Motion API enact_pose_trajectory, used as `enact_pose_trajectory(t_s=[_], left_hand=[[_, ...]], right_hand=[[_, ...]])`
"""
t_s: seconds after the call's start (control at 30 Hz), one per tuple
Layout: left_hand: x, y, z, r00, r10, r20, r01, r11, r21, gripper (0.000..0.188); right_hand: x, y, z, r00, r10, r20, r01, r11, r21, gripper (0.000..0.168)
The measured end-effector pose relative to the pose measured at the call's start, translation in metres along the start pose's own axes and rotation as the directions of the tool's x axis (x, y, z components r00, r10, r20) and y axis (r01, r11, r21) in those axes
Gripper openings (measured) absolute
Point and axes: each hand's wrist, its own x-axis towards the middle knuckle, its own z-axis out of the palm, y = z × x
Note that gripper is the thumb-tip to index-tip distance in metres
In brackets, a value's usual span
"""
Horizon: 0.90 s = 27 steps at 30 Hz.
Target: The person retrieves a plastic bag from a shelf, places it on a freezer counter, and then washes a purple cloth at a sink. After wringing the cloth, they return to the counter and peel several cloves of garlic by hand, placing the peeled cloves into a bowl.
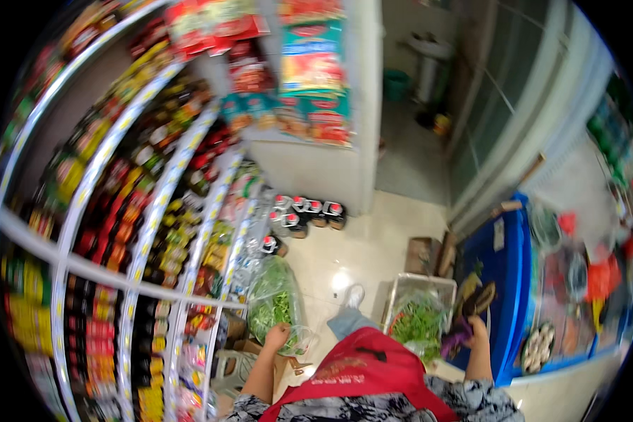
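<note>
My left hand [278,336] has its fingers curled in front of a clear plastic bag of leafy greens [272,308] on the floor. Whether it grips the bag's loose edge is unclear. On the other side, my right hand [476,332] is closed on a limp purple item [456,337], perhaps cloth or a bag; blur hides the detail. Beside that hand are dark brown and yellowish objects [480,298] that I cannot identify. A pale crate [446,283] holding leafy greens [415,323] in plastic stands to the left of my right hand.
Shelves of bottles and packets [137,285] line the left. Dark bottles with red caps [311,207] stand on the floor ahead. A blue chest freezer [493,285] is at right, near a cardboard box [423,255]. A doorway [411,158] shows a washbasin [430,48].
</note>
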Motion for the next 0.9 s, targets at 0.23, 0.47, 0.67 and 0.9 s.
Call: enact_pose_trajectory(t_s=[0.23, 0.47, 0.67, 0.9], left_hand=[[0.171, 0.102, 0.014, 0.771, 0.386, 0.507, -0.569, 0.774, 0.276, 0.039], [0.307, 0.312, -0.005, 0.766, 0.308, 0.564, -0.577, 0.718, 0.391, 0.037], [0.422, 0.493, 0.031, 0.583, 0.491, 0.647, -0.804, 0.465, 0.371, 0.03], [0.505, 0.713, 0.122, 0.489, 0.42, 0.764, -0.86, 0.379, 0.342, 0.021]], right_hand=[[0.052, -0.087, 0.195, 0.963, -0.256, 0.087, 0.185, 0.858, 0.48, 0.029], [0.122, -0.225, 0.308, 0.948, -0.307, 0.089, 0.192, 0.768, 0.612, 0.03], [0.179, -0.311, 0.355, 0.915, -0.398, 0.073, 0.259, 0.715, 0.649, 0.029], [0.248, -0.404, 0.377, 0.903, -0.418, -0.101, 0.375, 0.651, 0.66, 0.031]])
